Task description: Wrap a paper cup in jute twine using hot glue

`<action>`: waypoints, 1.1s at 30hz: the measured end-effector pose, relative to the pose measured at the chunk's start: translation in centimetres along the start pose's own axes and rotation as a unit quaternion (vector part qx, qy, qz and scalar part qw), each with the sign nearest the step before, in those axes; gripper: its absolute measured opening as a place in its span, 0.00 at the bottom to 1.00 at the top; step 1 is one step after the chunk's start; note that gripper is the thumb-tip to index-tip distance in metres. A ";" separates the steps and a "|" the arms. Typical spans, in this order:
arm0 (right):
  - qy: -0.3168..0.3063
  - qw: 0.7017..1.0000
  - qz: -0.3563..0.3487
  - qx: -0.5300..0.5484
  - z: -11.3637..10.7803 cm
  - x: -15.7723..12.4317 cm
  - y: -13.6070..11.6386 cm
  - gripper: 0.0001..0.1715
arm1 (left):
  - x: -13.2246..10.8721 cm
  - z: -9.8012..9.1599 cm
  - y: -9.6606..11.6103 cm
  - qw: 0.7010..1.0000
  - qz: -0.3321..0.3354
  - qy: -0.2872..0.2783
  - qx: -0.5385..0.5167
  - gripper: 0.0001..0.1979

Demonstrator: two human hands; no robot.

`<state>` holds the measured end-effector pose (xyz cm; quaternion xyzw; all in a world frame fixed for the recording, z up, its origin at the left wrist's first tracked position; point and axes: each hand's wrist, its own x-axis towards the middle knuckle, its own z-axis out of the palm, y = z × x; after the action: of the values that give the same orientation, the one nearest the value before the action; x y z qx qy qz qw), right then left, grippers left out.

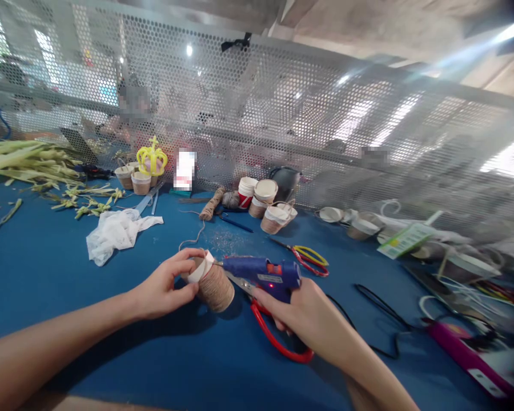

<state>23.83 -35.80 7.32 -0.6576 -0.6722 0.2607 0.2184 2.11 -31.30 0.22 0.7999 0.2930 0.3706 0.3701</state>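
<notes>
My left hand [165,288] is closed round a paper cup wrapped in brown twine [214,282], holding it tilted on its side above the blue table [68,268]. My right hand [302,317] grips a blue hot glue gun [268,275]. Its nozzle touches the cup's upper part near the white rim. A loose end of twine [192,237] trails from the cup toward the back. Red-handled scissors [278,339] lie on the table beneath my right hand.
A white cloth [115,231] lies at the left, green leaf strips [29,162] at the far left. Several paper cups [265,205], a twine spool [212,204], a yellow crown on cups [151,161] and yellow-handled scissors [310,257] sit further back. Black cable [381,311] runs right. Perforated metal screen [282,108] behind.
</notes>
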 end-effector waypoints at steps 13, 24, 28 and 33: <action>-0.047 0.997 0.049 0.041 0.5 -0.9 -0.1 0.13 | 0.0 -0.1 0.0 1.000 0.015 -0.006 0.003 0.08; 0.009 0.979 -0.008 0.206 -1.7 3.2 2.9 0.15 | 0.0 0.0 0.3 1.000 -0.003 0.002 0.019 0.03; 0.064 0.985 0.059 0.147 -1.2 6.0 4.3 0.16 | 0.0 0.0 0.5 0.999 -0.008 0.003 0.035 0.03; 0.049 0.990 0.104 0.083 -0.1 8.6 5.6 0.20 | -0.2 0.0 0.6 0.999 0.001 -0.002 0.052 0.03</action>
<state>27.81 -27.27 3.41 -0.7154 -0.5647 0.3044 0.2770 2.11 -31.79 0.68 0.8190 0.3103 0.3540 0.3282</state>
